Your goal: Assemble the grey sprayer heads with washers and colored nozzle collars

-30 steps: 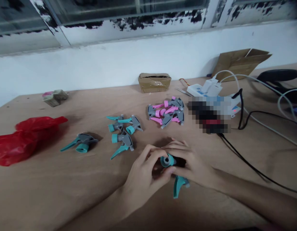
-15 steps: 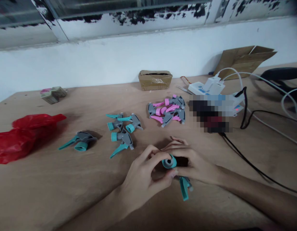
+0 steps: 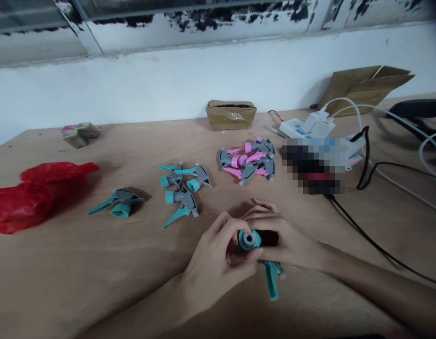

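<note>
Between both hands is a grey and teal trigger sprayer head, its round teal collar facing up toward me and its teal trigger hanging below. My left hand is closed, with thumb and index finger pinching the collar. My right hand wraps around the grey body, most of which its fingers hide. Several teal sprayer heads lie on the table left of my hands, and a single teal sprayer head rests farther left. Beyond my hands is a pile of pink and grey sprayer heads.
A red plastic bag lies at the left. Along the wall stand a small cardboard box and an open carton. A white power strip with cables sits at the right, beside a pixelated patch. A black cable runs past my right forearm.
The view has shifted slightly, so the table items appear a little right and higher. Both hands keep their hold on the sprayer head, whose trigger hangs slightly lower in view.
</note>
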### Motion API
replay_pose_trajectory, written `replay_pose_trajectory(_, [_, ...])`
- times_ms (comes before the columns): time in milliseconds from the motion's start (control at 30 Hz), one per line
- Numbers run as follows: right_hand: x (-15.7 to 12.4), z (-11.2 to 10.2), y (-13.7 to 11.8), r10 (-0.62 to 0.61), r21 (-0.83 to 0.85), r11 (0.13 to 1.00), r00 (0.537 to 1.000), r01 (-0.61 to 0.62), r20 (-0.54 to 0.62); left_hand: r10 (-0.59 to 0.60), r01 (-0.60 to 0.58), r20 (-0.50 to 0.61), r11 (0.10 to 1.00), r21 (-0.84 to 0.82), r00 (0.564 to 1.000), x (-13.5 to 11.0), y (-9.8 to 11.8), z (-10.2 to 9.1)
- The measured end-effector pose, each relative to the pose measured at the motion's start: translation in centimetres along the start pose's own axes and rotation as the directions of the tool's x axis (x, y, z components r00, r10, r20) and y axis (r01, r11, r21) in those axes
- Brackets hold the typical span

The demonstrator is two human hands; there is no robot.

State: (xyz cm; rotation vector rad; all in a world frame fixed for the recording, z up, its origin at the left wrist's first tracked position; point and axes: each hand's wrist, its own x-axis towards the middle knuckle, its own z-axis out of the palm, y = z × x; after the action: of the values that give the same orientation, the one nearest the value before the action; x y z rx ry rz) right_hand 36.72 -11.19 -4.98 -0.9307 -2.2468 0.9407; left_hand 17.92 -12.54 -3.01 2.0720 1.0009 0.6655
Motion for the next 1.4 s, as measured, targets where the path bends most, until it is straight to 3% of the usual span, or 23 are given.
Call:
replay_pose_trajectory(533, [0.3, -0.1, -0.4, 0.001, -0.026, 1.0, 0.999, 0.0, 0.033, 0.032, -0.03, 0.091, 0.999, -0.021, 0.995, 0.6, -0.6, -1.2])
replay_pose_trajectory(1033, [0.2, 0.1, -0.5, 0.019, -0.05, 0.999, 0.999, -0.017, 0.03, 0.079, -0.096, 0.181, 0.991, 0.092, 0.98, 1.1, -0.8, -2.1])
replay_pose_trajectory(1267, [0.3, -0.6, 0.0, 0.024, -0.029, 0.999, 0.999, -0.023, 0.042, 0.094, -0.111, 0.158, 0.988, 0.105, 0.983, 0.9, -0.4, -2.3])
replay_pose_trajectory(1400, [0.2, -1.1, 0.9, 0.052, -0.031, 0.998, 0.998, -0.053, -0.03, 0.092, -0.095, 0.035, 0.988, 0.118, 0.995, 0.9, 0.0, -2.8])
